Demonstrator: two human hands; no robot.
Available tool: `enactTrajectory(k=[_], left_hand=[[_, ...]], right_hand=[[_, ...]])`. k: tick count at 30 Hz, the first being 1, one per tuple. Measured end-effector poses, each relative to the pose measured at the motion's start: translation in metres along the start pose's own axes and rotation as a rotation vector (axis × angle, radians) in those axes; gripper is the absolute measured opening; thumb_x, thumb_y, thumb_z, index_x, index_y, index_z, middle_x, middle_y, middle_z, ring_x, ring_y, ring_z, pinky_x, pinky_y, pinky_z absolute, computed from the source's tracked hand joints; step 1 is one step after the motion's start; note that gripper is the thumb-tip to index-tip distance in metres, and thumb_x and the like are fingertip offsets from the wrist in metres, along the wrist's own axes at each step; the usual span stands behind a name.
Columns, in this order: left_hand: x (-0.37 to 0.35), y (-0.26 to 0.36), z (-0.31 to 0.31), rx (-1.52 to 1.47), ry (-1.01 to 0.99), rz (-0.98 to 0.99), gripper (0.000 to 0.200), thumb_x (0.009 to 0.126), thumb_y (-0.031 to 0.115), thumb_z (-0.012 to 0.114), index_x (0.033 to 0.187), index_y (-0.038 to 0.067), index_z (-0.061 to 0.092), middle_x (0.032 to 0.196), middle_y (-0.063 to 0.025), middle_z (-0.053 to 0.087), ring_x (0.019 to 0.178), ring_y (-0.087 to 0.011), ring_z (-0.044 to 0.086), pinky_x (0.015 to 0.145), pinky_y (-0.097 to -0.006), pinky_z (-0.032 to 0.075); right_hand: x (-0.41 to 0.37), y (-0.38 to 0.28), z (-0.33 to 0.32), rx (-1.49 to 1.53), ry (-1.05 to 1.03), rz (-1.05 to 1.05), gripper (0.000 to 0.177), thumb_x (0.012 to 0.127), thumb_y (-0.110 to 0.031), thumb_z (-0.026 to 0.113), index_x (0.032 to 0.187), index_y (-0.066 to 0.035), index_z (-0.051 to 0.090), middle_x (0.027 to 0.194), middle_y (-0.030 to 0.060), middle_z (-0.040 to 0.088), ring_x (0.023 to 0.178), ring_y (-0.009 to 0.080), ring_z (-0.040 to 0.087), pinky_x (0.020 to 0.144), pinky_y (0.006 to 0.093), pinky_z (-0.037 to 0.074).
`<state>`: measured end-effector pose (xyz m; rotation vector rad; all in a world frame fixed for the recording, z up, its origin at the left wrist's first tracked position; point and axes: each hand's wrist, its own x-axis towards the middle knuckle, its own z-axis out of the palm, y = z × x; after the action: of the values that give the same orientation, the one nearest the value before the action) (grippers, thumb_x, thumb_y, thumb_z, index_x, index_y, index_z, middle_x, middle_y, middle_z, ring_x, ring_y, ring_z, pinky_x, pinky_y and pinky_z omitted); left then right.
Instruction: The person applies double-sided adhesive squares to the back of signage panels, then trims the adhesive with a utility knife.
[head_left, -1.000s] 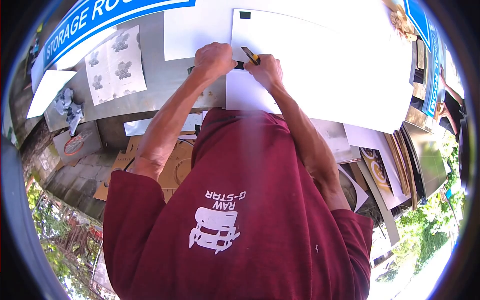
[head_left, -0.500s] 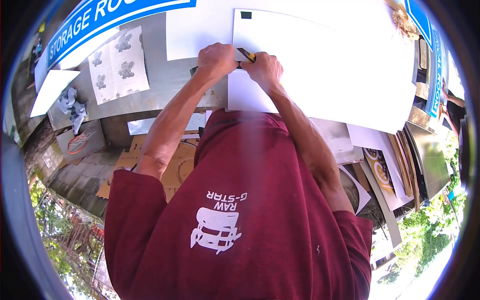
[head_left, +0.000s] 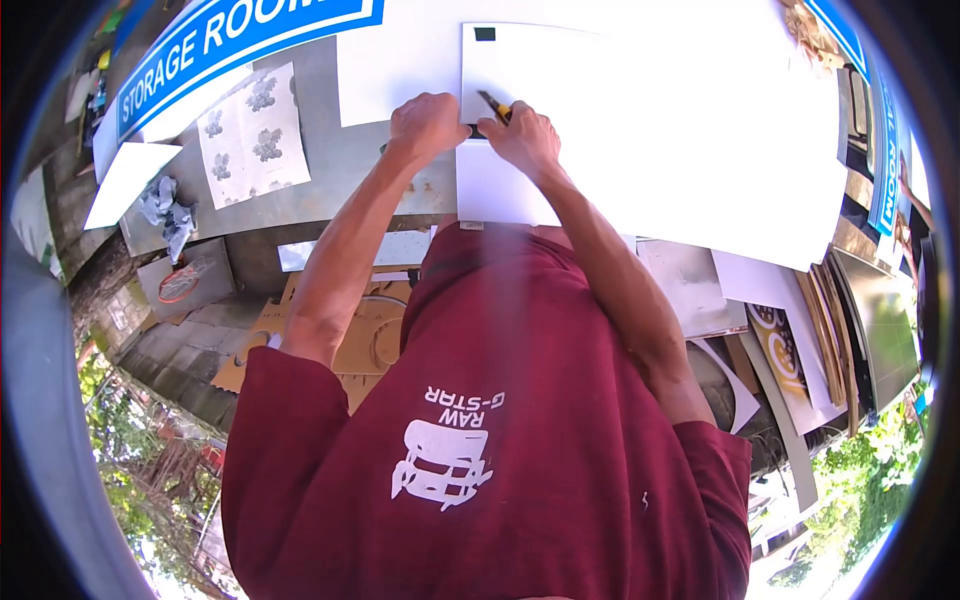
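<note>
My right hand (head_left: 522,140) is closed around a yellow and black utility knife (head_left: 500,108), its blade end pointing up and left. It rests over the left part of a large white sheet (head_left: 660,130) that has a small dark square near its upper corner. My left hand (head_left: 428,125) is closed just to the left, thumb toward the right hand. What its fingers grip is hidden. A short dark piece (head_left: 476,131) shows between the two hands. Nearer my body, a smaller white piece (head_left: 505,185) lies at the table's edge.
A grey metal tabletop (head_left: 350,170) carries a printed sheet (head_left: 255,135) and crumpled plastic (head_left: 168,215) at left. Blue-and-white signs (head_left: 245,55) stand at the far side. Boards and panels (head_left: 790,340) lean below at right, with cut cardboard (head_left: 370,335) under the table.
The whole view has shifted slightly to the right. Both hands stay close together in nearly the same place on the sheets, the knife still in the right hand.
</note>
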<state>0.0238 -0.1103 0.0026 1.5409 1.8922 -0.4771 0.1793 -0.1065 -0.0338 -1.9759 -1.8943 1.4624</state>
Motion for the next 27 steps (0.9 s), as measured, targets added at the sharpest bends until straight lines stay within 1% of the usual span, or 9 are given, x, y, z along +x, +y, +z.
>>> enactTrajectory(k=[2, 5, 6, 9, 10, 13, 21, 24, 27], left_hand=[[-0.002, -0.001, 0.005, 0.017, 0.011, 0.022, 0.028, 0.081, 0.034, 0.075, 0.094, 0.01, 0.079, 0.092, -0.0127, 0.075, 0.091, -0.0309, 0.072, 0.083, -0.0427, 0.055], [0.013, -0.003, 0.001, 0.053, 0.004, 0.048, 0.026, 0.08, 0.033, 0.073, 0.09, 0.01, 0.078, 0.088, -0.0131, 0.075, 0.087, -0.0313, 0.071, 0.081, -0.0429, 0.055], [0.013, -0.004, 0.003, 0.066, -0.022, 0.049, 0.025, 0.079, 0.033, 0.073, 0.088, 0.009, 0.078, 0.086, -0.0132, 0.075, 0.086, -0.0314, 0.071, 0.081, -0.0429, 0.055], [0.015, -0.007, 0.004, 0.065, 0.019, 0.1, 0.027, 0.08, 0.033, 0.07, 0.085, 0.008, 0.078, 0.082, -0.0138, 0.074, 0.084, -0.0321, 0.071, 0.079, -0.0431, 0.055], [0.012, -0.007, 0.004, 0.062, -0.008, 0.102, 0.026, 0.079, 0.029, 0.069, 0.089, 0.006, 0.077, 0.086, -0.015, 0.074, 0.086, -0.0327, 0.071, 0.079, -0.0427, 0.055], [0.013, -0.003, -0.005, 0.059, -0.051, 0.105, 0.027, 0.078, 0.022, 0.066, 0.096, 0.004, 0.075, 0.095, -0.0174, 0.074, 0.092, -0.0337, 0.071, 0.08, -0.0419, 0.056], [0.019, -0.004, -0.006, 0.057, -0.108, 0.086, 0.032, 0.08, 0.025, 0.067, 0.104, 0.007, 0.075, 0.107, -0.0156, 0.073, 0.101, -0.032, 0.07, 0.084, -0.0414, 0.056], [0.028, -0.009, 0.005, 0.057, -0.015, 0.13, 0.03, 0.078, 0.034, 0.068, 0.081, 0.005, 0.075, 0.065, -0.01, 0.069, 0.071, -0.0284, 0.07, 0.071, -0.0416, 0.055], [0.033, -0.01, 0.013, 0.096, 0.046, 0.136, 0.029, 0.077, 0.034, 0.068, 0.08, 0.005, 0.075, 0.064, -0.0096, 0.068, 0.07, -0.0272, 0.07, 0.072, -0.041, 0.055]], right_hand=[[-0.009, 0.01, -0.011, 0.178, -0.105, -0.046, 0.052, 0.084, -0.034, 0.065, 0.107, 0.012, 0.057, 0.091, 0.0312, 0.069, 0.097, 0.0439, 0.068, 0.087, 0.05, 0.053], [-0.019, 0.034, 0.001, 0.19, -0.132, -0.142, 0.045, 0.093, -0.031, 0.055, 0.103, 0.012, 0.057, 0.082, 0.0305, 0.068, 0.086, 0.041, 0.071, 0.078, 0.0498, 0.055], [-0.042, 0.018, -0.007, 0.292, -0.159, -0.079, 0.041, 0.099, -0.028, 0.048, 0.099, 0.012, 0.057, 0.075, 0.0269, 0.068, 0.07, 0.0376, 0.071, 0.065, 0.0473, 0.056], [-0.059, 0.007, 0.007, 0.245, -0.149, 0.013, 0.044, 0.1, -0.03, 0.049, 0.099, 0.013, 0.057, 0.069, 0.0222, 0.067, 0.057, 0.0354, 0.069, 0.056, 0.0445, 0.055], [-0.061, 0.005, 0.015, 0.197, -0.139, 0.006, 0.044, 0.099, -0.031, 0.05, 0.099, 0.013, 0.058, 0.073, 0.0256, 0.068, 0.066, 0.0397, 0.07, 0.062, 0.0479, 0.056], [-0.055, 0.004, 0.04, 0.052, -0.049, -0.041, 0.04, 0.1, -0.025, 0.049, 0.101, 0.015, 0.054, 0.069, 0.0212, 0.066, 0.056, 0.0302, 0.069, 0.047, 0.0399, 0.056], [-0.057, -0.004, 0.071, -0.075, 0.177, -0.007, 0.036, 0.095, -0.023, 0.05, 0.095, 0.012, 0.059, 0.076, 0.0311, 0.067, 0.068, 0.0453, 0.068, 0.064, 0.0522, 0.055], [-0.055, -0.006, 0.077, -0.051, 0.191, 0.025, 0.035, 0.094, -0.022, 0.051, 0.095, 0.012, 0.059, 0.077, 0.0322, 0.067, 0.073, 0.0476, 0.068, 0.067, 0.0537, 0.055], [-0.063, -0.013, 0.071, 0.0, 0.154, 0.043, 0.032, 0.091, -0.017, 0.05, 0.094, 0.013, 0.059, 0.081, 0.034, 0.066, 0.078, 0.0488, 0.068, 0.072, 0.0545, 0.054]])
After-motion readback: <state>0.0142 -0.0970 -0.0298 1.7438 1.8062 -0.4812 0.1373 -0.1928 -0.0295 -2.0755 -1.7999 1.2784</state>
